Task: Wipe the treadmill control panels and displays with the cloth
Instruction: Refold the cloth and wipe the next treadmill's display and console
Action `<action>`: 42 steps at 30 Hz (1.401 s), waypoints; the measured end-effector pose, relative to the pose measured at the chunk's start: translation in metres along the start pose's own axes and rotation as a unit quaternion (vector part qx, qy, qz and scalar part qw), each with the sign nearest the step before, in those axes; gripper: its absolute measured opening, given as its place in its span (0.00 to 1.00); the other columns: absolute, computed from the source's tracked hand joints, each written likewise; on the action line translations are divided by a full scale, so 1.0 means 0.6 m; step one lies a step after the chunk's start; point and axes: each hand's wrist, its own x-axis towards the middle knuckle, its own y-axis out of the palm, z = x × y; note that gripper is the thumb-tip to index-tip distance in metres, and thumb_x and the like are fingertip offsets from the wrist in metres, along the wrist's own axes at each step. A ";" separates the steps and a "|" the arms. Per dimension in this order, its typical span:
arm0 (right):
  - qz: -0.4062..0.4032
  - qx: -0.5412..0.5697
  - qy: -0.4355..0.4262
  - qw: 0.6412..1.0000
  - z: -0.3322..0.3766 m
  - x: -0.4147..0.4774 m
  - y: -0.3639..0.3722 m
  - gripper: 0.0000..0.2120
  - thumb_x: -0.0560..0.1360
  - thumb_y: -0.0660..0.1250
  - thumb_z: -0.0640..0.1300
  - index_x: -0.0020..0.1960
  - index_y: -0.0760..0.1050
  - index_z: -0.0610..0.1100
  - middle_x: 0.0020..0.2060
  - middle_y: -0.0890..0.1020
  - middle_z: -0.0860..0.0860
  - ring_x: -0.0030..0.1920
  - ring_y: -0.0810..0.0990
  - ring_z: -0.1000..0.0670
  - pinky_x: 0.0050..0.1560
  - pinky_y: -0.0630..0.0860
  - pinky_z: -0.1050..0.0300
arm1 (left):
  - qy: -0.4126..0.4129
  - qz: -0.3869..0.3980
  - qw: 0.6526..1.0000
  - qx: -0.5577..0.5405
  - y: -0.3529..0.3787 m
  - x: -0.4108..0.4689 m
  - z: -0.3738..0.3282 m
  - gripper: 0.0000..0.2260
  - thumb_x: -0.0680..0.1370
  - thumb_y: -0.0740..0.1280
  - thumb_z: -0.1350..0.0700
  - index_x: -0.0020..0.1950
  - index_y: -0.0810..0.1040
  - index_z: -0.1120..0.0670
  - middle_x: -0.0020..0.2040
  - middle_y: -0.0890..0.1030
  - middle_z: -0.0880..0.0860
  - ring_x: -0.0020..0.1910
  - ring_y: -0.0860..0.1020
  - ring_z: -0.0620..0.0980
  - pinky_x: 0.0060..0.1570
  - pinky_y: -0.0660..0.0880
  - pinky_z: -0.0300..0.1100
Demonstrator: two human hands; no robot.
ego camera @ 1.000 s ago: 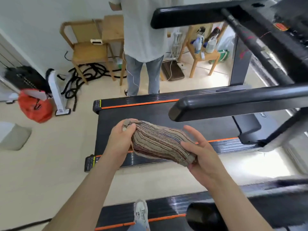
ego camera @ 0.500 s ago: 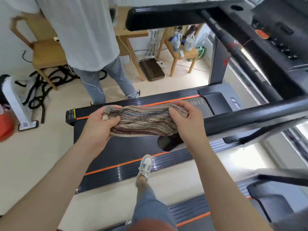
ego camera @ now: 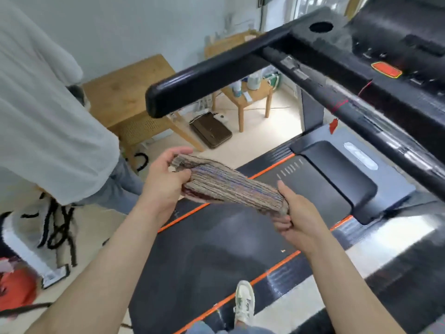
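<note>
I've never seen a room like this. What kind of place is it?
Probably a small exercise room: a black treadmill with orange-edged belt, its black control panel with an orange-red button, and thick black ropes on the floor.

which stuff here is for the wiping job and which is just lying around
Job: striped brown folded cloth, gripped by left hand and right hand; black treadmill control panel.
Lying about: small wooden stool; flat brown case; black tangled cables; orange bag.
</note>
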 end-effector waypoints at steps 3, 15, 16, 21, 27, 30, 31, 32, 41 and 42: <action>-0.037 0.131 -0.034 0.990 0.052 0.039 0.005 0.18 0.78 0.65 0.48 0.30 0.75 0.46 0.28 0.68 0.48 0.22 0.60 0.54 0.22 0.55 0.64 | 0.004 0.005 1.000 -0.016 0.040 0.079 -0.037 0.16 0.75 0.64 0.72 0.49 0.81 0.51 0.46 0.81 0.53 0.39 0.80 0.50 0.34 0.76 0.40; -0.165 0.048 -0.265 0.949 0.206 0.114 0.007 0.19 0.73 0.61 0.25 0.50 0.72 0.48 0.37 0.79 0.48 0.33 0.77 0.51 0.33 0.72 0.58 | -0.014 0.136 0.990 0.045 0.187 0.336 -0.064 0.06 0.80 0.63 0.56 0.55 0.77 0.54 0.51 0.82 0.61 0.48 0.83 0.57 0.52 0.79 0.56; -0.201 0.024 -0.278 0.939 0.213 0.116 0.007 0.20 0.73 0.62 0.24 0.51 0.73 0.49 0.36 0.79 0.49 0.33 0.77 0.51 0.33 0.71 0.57 | -0.014 0.162 0.985 0.052 0.198 0.355 -0.072 0.06 0.80 0.63 0.56 0.56 0.76 0.54 0.52 0.82 0.61 0.48 0.83 0.57 0.53 0.79 0.57; -0.318 -0.049 -0.343 0.883 0.256 0.144 0.025 0.18 0.70 0.65 0.29 0.51 0.75 0.50 0.44 0.79 0.46 0.40 0.78 0.45 0.40 0.75 0.48 | 0.028 0.260 0.962 0.076 0.224 0.424 -0.143 0.07 0.81 0.61 0.58 0.53 0.76 0.48 0.51 0.81 0.58 0.46 0.83 0.56 0.47 0.80 0.56; -0.380 -0.023 -0.353 0.855 0.327 0.136 0.009 0.15 0.73 0.66 0.32 0.49 0.79 0.51 0.49 0.82 0.44 0.46 0.83 0.43 0.44 0.82 0.44 | 0.051 0.318 0.945 0.061 0.293 0.452 -0.194 0.09 0.79 0.62 0.61 0.54 0.78 0.50 0.52 0.82 0.59 0.48 0.83 0.57 0.50 0.80 0.58; -0.361 0.043 -0.338 0.868 0.368 0.131 -0.020 0.12 0.74 0.64 0.32 0.51 0.79 0.45 0.46 0.83 0.42 0.41 0.83 0.46 0.35 0.80 0.51 | 0.044 0.327 0.943 0.038 0.336 0.456 -0.197 0.10 0.78 0.62 0.63 0.56 0.77 0.52 0.53 0.81 0.61 0.49 0.82 0.59 0.49 0.80 0.58; -0.343 0.054 -0.334 0.876 0.382 0.132 -0.031 0.10 0.75 0.64 0.33 0.52 0.79 0.44 0.46 0.83 0.41 0.40 0.83 0.47 0.34 0.79 0.54 | 0.040 0.325 0.944 0.031 0.351 0.459 -0.197 0.11 0.79 0.62 0.63 0.56 0.77 0.51 0.52 0.81 0.61 0.49 0.82 0.60 0.49 0.79 0.59; -0.328 0.055 -0.333 0.883 0.396 0.134 -0.043 0.09 0.76 0.64 0.34 0.53 0.79 0.43 0.46 0.84 0.41 0.40 0.83 0.47 0.35 0.78 0.55 | 0.039 0.321 0.946 0.025 0.365 0.462 -0.199 0.11 0.79 0.62 0.63 0.56 0.77 0.49 0.52 0.81 0.60 0.48 0.82 0.60 0.49 0.79 0.61; -0.440 -0.128 -0.363 0.811 0.542 0.228 -0.192 0.17 0.71 0.62 0.30 0.49 0.77 0.51 0.46 0.81 0.50 0.47 0.81 0.48 0.46 0.81 0.46 | 0.096 0.274 0.957 -0.012 0.560 0.502 -0.222 0.24 0.77 0.59 0.67 0.57 0.75 0.37 0.54 0.79 0.55 0.48 0.81 0.56 0.42 0.81 0.55; -0.458 -0.159 -0.370 0.792 0.556 0.239 -0.208 0.17 0.71 0.62 0.30 0.50 0.76 0.51 0.47 0.79 0.51 0.48 0.80 0.50 0.50 0.80 0.47 | 0.105 0.263 0.959 -0.015 0.580 0.508 -0.221 0.24 0.77 0.59 0.67 0.56 0.76 0.37 0.55 0.79 0.54 0.49 0.81 0.56 0.44 0.80 0.55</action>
